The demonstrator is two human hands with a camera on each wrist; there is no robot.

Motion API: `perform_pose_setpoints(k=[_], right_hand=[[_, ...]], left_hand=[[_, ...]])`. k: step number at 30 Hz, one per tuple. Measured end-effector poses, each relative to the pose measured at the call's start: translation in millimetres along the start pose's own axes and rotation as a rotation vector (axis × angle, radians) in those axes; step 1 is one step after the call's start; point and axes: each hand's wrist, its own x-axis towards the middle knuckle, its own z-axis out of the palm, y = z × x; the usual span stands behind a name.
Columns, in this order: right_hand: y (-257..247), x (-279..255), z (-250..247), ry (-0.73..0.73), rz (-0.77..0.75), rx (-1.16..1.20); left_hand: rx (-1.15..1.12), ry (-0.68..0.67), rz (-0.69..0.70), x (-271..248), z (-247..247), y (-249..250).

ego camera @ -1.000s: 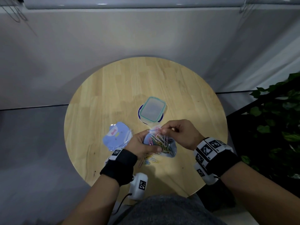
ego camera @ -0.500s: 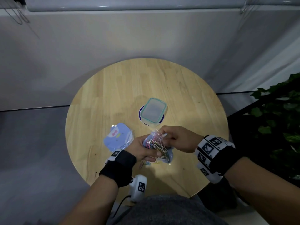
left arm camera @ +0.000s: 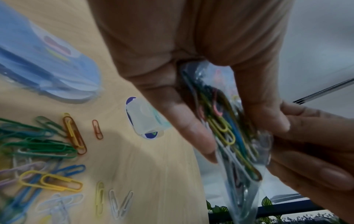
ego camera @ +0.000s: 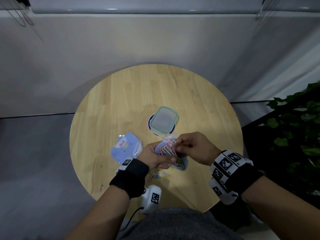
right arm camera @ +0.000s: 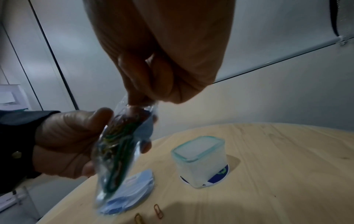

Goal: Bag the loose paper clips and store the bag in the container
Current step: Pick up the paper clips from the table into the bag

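Our right hand [ego camera: 194, 148] pinches the top edge of the clear plastic bag [ego camera: 170, 153], fingertips [right arm camera: 138, 98] curled tight on the film. Our left hand [ego camera: 155, 157] wraps the bag's side, thumb across its front, and lifts it just above the table. Coloured paper clips [left arm camera: 224, 128] show through the plastic, but blur keeps us from telling whether the bag's mouth is sealed. More loose paper clips [left arm camera: 47, 151] lie scattered on the wood below our left wrist, half hidden from the head view. The lidded container [ego camera: 164, 120] sits just beyond the hands on a blue-rimmed round sticker, with its contents hidden by the frosted lid. A blue packet [ego camera: 127, 148] lies to its left. Beneath it all is a round wooden table [ego camera: 199, 101] against a pale wall, with a leafy plant [ego camera: 297, 135] at the right edge, cut off.
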Motion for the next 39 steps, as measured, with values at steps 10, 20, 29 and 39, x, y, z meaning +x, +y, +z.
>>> perform_pose_setpoints(k=[10,20,29,39], right_hand=[[-4,-8,0,0.2,-0.104,-0.034],[-1,-7,-1,0.134,-0.075,-0.006],[2,-3,2,-0.072,-0.03,-0.118],[0,-4,-4,0.024,-0.061,0.013]], left_hand=[[0.016,0.056,-0.005,5,-2,-3],[0.001,0.043,-0.027,4,2,-8],[0.02,0.002,0.027,-3,0,0],[0.017,0.031,0.089,3,3,1]])
